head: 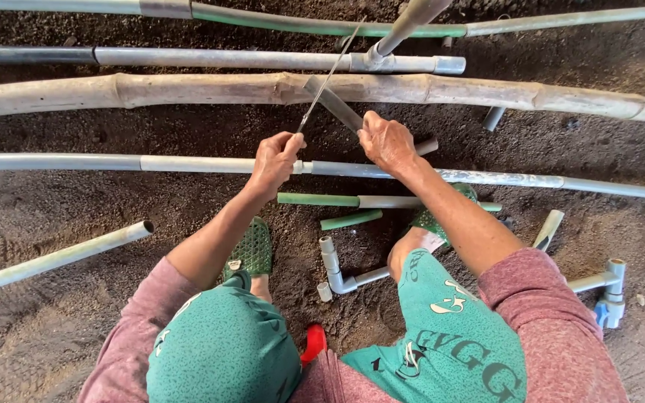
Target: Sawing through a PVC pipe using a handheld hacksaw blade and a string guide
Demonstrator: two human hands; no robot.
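A short grey plastic pipe piece (335, 104) slants just above the long grey pipe (188, 163) lying across the dark soil, clenched at its lower end by the right hand (387, 140), while the left hand (276, 158) is closed around the near end of a thin metal saw blade (328, 78) that crosses the piece. Beyond the long pipe lies a thick pale bamboo pole (151, 89); nearer the person lie a green-and-white pipe offcut (337, 200), a short green pipe stub (351, 219) and a white elbow-jointed pipe fitting (335, 270), between two green perforated slippers (251, 248).

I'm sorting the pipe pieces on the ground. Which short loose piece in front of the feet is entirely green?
The short green offcut, lying slanted on the soil. The longer piece just above it is green only on its left half; its right half is grey.
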